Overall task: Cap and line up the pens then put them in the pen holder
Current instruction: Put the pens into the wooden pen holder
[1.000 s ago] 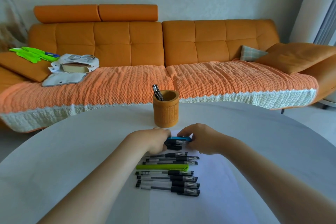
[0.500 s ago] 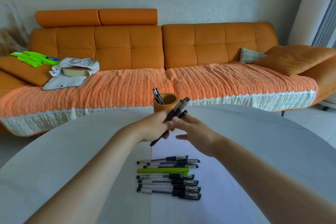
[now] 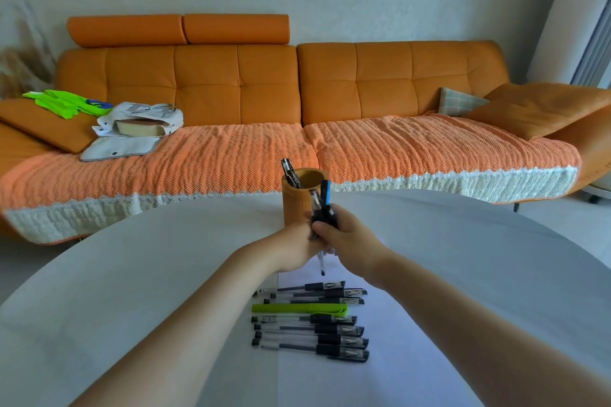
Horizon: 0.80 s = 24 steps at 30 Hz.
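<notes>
A small bundle of pens (image 3: pixel 320 208), black ones and a blue one, stands nearly upright just in front of the tan pen holder (image 3: pixel 296 205). My left hand (image 3: pixel 294 246) and my right hand (image 3: pixel 344 235) are both closed around the bundle, caps up, tips pointing down. A pen (image 3: pixel 291 172) leans inside the holder at its left rim. On a white sheet (image 3: pixel 380 373) nearer to me lies a row of capped pens (image 3: pixel 317 327), several black and one green (image 3: pixel 299 308), all parallel.
The round grey table (image 3: pixel 132 291) carries everything. Behind it runs an orange sofa (image 3: pixel 231 92) with a knitted throw, a bag, a book and green gloves at its left end, and cushions at its right end.
Both hands picked the top pens off the row, lifted them toward the holder, and turned the bundle from slanted to nearly upright. My right hand has now closed on it.
</notes>
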Each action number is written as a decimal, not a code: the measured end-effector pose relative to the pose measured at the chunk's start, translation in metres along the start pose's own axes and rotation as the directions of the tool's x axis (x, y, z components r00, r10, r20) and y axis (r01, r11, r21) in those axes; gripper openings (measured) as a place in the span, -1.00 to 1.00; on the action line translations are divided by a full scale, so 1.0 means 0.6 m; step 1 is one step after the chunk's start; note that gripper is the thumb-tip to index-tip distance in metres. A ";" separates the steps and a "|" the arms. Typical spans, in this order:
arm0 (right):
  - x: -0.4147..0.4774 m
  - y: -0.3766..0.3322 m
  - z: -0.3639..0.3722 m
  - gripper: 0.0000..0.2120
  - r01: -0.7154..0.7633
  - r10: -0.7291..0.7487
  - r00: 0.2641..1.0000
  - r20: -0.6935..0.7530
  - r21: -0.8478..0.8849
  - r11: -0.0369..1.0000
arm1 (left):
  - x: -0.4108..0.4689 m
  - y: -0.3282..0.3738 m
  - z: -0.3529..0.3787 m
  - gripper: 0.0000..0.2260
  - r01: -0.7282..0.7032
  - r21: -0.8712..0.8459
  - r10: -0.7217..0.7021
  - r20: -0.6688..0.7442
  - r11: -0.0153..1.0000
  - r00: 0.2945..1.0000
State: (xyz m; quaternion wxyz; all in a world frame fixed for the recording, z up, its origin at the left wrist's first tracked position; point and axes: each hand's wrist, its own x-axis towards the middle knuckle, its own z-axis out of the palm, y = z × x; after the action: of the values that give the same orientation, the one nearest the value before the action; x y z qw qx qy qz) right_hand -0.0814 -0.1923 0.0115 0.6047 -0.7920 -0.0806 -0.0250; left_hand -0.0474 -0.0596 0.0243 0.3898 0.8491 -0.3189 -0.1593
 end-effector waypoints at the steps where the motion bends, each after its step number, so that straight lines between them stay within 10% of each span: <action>1: 0.000 0.000 0.000 -0.85 -0.010 0.010 1.000 -0.012 0.012 1.000 | 0.001 -0.008 -0.003 -0.75 0.049 0.072 -0.053 0.053 0.996 0.997; 5: 0.002 0.003 -0.008 -0.88 -0.050 0.047 0.994 -0.096 -0.029 0.998 | -0.005 -0.017 -0.052 -0.70 0.296 0.378 -0.327 0.019 0.877 0.945; 10: 0.008 0.009 -0.007 -0.80 -0.004 0.003 0.997 -0.077 -0.015 1.000 | -0.016 0.033 -0.099 -0.79 0.026 0.139 0.039 -0.445 0.990 0.895; 16: 0.009 0.006 0.006 -0.82 0.039 -0.039 0.999 -0.013 -0.009 0.999 | 0.001 0.036 -0.050 -0.55 -0.059 0.159 0.088 -0.180 0.985 0.980; 24: 0.022 0.004 -0.011 -0.86 -0.018 0.021 1.000 0.022 -0.095 0.995 | 0.011 0.028 -0.053 -0.67 -0.194 0.184 0.250 -0.358 0.963 0.900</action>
State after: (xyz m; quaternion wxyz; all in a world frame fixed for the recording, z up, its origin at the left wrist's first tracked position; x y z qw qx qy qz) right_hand -0.0679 -0.1979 0.0125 0.5656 -0.8208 -0.0785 -0.0139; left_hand -0.0329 -0.0546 0.0576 0.3974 0.8476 -0.3433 0.0764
